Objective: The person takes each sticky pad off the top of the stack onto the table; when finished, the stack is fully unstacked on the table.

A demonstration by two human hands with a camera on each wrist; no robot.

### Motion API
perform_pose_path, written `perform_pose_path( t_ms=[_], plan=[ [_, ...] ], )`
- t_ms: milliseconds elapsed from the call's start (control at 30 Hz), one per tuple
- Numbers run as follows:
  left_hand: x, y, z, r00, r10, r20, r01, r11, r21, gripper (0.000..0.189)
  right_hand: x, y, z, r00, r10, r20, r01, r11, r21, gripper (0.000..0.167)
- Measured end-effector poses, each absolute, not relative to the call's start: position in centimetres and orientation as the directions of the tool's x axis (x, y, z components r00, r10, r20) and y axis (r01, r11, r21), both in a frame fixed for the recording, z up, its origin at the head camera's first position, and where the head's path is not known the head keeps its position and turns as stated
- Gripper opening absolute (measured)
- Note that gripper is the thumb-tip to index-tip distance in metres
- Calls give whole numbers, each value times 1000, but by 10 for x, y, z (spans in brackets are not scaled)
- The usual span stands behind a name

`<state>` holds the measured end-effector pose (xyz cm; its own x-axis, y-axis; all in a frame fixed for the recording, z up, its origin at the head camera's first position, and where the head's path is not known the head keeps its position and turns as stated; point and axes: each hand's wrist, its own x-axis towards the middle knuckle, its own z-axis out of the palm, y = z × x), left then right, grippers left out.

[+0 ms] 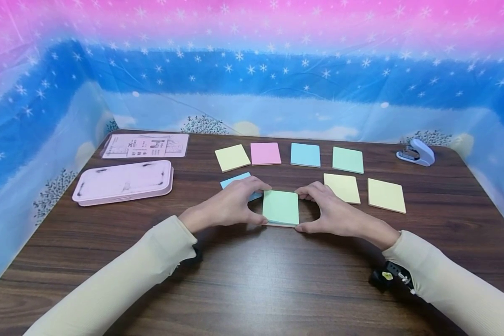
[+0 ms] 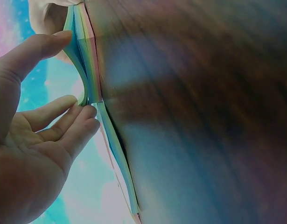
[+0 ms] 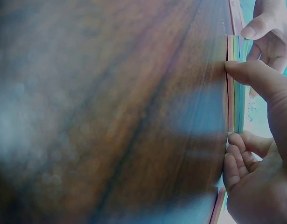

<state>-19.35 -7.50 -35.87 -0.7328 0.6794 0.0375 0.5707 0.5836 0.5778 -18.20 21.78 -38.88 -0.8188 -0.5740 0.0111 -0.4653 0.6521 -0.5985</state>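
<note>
A green sticky note pad (image 1: 280,206) tops a small stack of colored sticky note pads (image 3: 230,93) in front of me. My left hand (image 1: 235,203) holds the green pad at its left corners, thumb near and fingers far; the pad (image 2: 79,74) bows away from the layers below in the left wrist view. Across from it, my right hand (image 1: 333,207) grips the stack's right corners between thumb and fingers. A blue sticky note pad (image 1: 235,179) lies partly hidden behind my left hand. Beyond my right hand is a yellow sticky note pad (image 1: 345,189).
Behind the stack lie a yellow pad (image 1: 232,157), a pink pad (image 1: 265,154), a blue pad (image 1: 305,154) and a green pad (image 1: 347,160). Another yellow pad (image 1: 386,195) is at right. A pink case (image 1: 123,182) and printed sheet (image 1: 147,145) lie left; a stapler (image 1: 417,153) stands back right.
</note>
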Motion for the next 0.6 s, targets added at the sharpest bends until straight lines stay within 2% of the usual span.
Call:
perform_pose_path(
  t_ms=[600],
  plan=[
    [-195,-76,-360,-737,676,18,540,573,616,65,-183,218,-390,-818,-575,14,-465,646,-606,76]
  ],
)
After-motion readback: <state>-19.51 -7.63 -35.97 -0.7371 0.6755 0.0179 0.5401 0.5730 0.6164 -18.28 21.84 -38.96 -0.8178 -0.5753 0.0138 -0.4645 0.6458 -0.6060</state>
